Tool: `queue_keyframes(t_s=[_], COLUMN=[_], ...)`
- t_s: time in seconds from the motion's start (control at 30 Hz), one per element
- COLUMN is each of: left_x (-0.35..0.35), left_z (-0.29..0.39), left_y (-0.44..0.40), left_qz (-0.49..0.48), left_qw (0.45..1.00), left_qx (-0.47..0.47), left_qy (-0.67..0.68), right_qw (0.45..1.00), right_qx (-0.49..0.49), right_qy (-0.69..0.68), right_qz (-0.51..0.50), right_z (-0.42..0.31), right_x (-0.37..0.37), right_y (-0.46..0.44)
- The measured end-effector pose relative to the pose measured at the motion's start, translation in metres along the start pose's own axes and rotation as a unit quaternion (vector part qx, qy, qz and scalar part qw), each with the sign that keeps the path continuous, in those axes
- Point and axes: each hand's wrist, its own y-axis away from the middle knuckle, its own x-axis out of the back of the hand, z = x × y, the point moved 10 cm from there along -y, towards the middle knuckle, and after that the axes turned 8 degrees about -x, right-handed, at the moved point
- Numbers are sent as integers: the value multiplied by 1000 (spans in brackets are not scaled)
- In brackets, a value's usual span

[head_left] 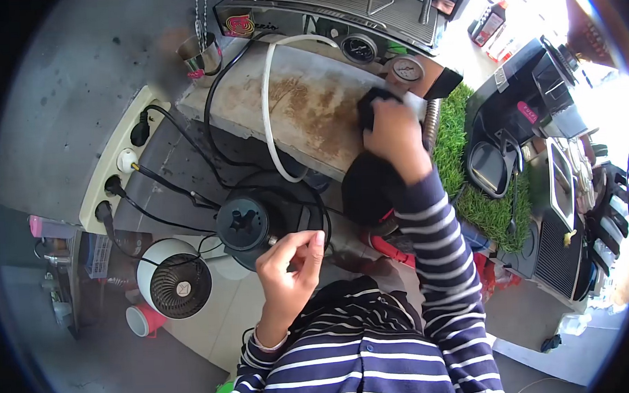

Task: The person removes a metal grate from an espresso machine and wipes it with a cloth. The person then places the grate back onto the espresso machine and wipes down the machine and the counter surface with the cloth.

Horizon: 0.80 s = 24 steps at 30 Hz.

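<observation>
My right hand [395, 137] is closed on a black cloth [375, 106], pressed to the right end of a pale counter slab [244, 78]. Brown stains [311, 106] spread over the slab just left of the cloth. Nearer to me, my left hand [289, 270] hangs in the air with thumb and fingers brought together; whether something small is between them cannot be made out. Below and beside it is a dark round-topped appliance [243, 223]. A white hose [266, 101] loops across the slab, with a black cable to its left.
An espresso machine with gauges [359, 48] stands behind the slab. A metal cup [202, 56] is at its left end. Plugs fill a power strip [123, 161]. A fan [179, 279] stands lower left. Right are artificial grass [452, 122] and a black grinder [508, 93].
</observation>
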Motion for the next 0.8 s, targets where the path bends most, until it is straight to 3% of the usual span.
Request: queue_keyframes(t_s=[0.1,0.2,0.3,0.5,0.67,0.8], left_x=[-17,-23,-19,-17,-13,-11], left_z=[3,22,19,0,-2,-11], left_y=[-4,-15,-16,-7,-19,-28], left_qz=[-19,-32,-30,-21,2,42], left_qw=[999,997,998,999,1000,998], left_qx=[-19,-61,-53,15,19,41], left_qy=[26,22,-3,25,2,19], right_qw=[999,998,997,993,991,979], right_qx=[14,-7,-23,27,100,125], right_qy=[-11,-32,-68,-64,-64,-142], right_qz=[-42,-51,40,-101,58,72], right_z=[-20,-15,9,-18,-48,-60], right_x=[18,13,-2,15,39,36], right_y=[47,39,-5,35,86,68])
